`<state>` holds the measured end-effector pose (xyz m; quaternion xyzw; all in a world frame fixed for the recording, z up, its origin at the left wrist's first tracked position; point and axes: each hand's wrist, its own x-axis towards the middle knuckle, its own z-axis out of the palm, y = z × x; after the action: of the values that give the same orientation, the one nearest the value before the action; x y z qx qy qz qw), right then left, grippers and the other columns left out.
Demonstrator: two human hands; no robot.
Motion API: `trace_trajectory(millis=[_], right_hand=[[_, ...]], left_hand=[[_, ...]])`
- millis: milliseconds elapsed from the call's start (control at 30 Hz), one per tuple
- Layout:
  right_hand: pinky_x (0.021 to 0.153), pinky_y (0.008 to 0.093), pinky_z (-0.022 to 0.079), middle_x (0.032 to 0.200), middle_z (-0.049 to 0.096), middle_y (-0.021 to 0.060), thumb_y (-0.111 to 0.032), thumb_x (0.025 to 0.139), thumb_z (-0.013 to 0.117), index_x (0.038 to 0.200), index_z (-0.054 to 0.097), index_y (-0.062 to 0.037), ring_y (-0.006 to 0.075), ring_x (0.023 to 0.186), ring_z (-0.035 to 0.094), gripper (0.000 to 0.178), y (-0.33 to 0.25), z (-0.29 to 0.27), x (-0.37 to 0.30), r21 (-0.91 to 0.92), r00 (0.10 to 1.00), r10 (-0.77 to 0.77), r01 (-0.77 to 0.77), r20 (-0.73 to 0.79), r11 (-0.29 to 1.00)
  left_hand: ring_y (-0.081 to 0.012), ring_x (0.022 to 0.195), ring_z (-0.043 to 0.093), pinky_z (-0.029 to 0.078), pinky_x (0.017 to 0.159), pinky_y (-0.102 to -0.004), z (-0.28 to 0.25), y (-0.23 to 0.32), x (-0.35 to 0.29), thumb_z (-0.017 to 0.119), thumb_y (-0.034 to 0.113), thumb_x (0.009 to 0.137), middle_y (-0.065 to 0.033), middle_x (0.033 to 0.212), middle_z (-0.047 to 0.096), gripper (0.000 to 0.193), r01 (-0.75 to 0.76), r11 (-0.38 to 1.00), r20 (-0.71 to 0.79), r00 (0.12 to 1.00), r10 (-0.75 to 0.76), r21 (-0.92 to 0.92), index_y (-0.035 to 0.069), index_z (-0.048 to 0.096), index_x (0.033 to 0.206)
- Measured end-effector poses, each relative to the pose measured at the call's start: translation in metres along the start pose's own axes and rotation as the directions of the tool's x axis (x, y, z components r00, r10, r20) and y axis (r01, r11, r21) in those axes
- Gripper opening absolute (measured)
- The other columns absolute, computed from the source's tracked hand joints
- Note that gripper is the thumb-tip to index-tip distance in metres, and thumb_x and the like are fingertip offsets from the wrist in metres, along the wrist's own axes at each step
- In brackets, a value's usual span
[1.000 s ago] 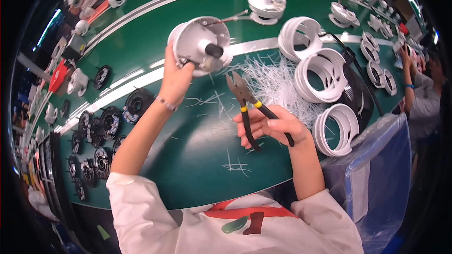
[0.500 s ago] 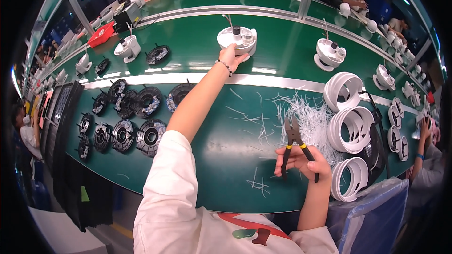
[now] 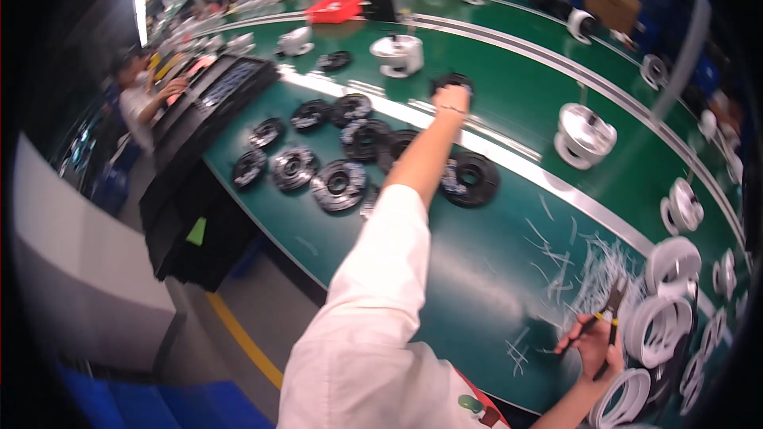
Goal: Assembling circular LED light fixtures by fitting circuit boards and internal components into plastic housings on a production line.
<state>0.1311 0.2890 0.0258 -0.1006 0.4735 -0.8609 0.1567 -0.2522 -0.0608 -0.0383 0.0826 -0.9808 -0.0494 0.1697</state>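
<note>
My left hand (image 3: 452, 98) stretches out to the green conveyor and closes on a black round part (image 3: 455, 80); its fingertips are partly hidden and blurred. In my right hand (image 3: 590, 349), low on the right, is a pair of diagonal cutters (image 3: 613, 302) with black and yellow handles, jaws pointing up. A heap of thin white plastic offcuts (image 3: 598, 274) lies beside the cutters. On the conveyor, a white housing (image 3: 586, 137) stands to the right of my left hand, and another white housing (image 3: 397, 56) to its left.
Several black round parts (image 3: 339, 184) lie on the green bench (image 3: 469, 270) around my left forearm. White rings (image 3: 658, 330) stand at the right. A black tray stack (image 3: 218, 87) is at the left end. A red tray (image 3: 334, 9) and a co-worker (image 3: 143, 99) are farther off.
My left hand has let go of a white housing and moved left along the conveyor to the black round part. The view has turned left. The cutters stay in my right hand.
</note>
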Motion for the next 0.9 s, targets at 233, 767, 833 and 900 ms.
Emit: trace_trajectory(millis=[233,767,833,900], right_hand=[[0.064,0.0466,0.048,0.093,0.050,0.0158,-0.038,0.075,0.053,0.119,0.034,0.0064,0.0341,0.079,0.054,0.065,0.008,0.000,0.010,0.007,0.992,-0.033,0.032,0.123,0.999],[0.078,0.0512,0.045,0.120,0.043,0.0148,-0.029,0.081,0.039,0.119,0.039,0.0003,0.0330,0.110,0.042,0.048,0.012,0.148,0.160,0.096,0.995,0.102,-0.103,0.013,0.990],[0.080,0.0482,0.045,0.123,0.041,0.0155,-0.022,0.075,0.042,0.117,0.040,-0.0010,0.0305,0.110,0.043,0.047,0.024,0.194,0.203,0.084,0.971,0.163,-0.179,0.174,0.980],[0.090,0.0454,0.038,0.125,0.039,0.0136,-0.019,0.070,0.042,0.118,0.040,-0.0050,0.0259,0.113,0.037,0.050,0.041,0.233,0.236,0.002,0.937,0.209,-0.218,0.280,0.976]], left_hand=[[-0.0349,0.084,0.054,0.044,0.074,-0.0416,-0.131,-0.035,-0.094,0.061,0.015,0.069,-0.0193,0.083,0.057,0.023,-0.317,0.866,-0.018,0.941,0.337,-0.386,-0.001,0.054,0.084],[-0.0309,0.099,0.051,0.045,0.080,-0.0365,-0.203,-0.239,-0.331,0.061,0.000,0.066,-0.0142,0.101,0.054,0.034,-0.084,0.940,0.013,0.995,0.094,-0.332,0.002,0.049,0.098],[-0.0307,0.100,0.050,0.044,0.082,-0.0361,-0.196,-0.255,-0.326,0.063,0.003,0.065,-0.0133,0.105,0.053,0.035,-0.083,0.930,-0.006,0.996,0.086,-0.359,0.003,0.050,0.097],[-0.0307,0.102,0.049,0.042,0.086,-0.0363,-0.191,-0.266,-0.309,0.065,0.006,0.064,-0.0133,0.108,0.053,0.039,-0.122,0.932,-0.008,0.992,0.126,-0.342,0.003,0.050,0.100]])
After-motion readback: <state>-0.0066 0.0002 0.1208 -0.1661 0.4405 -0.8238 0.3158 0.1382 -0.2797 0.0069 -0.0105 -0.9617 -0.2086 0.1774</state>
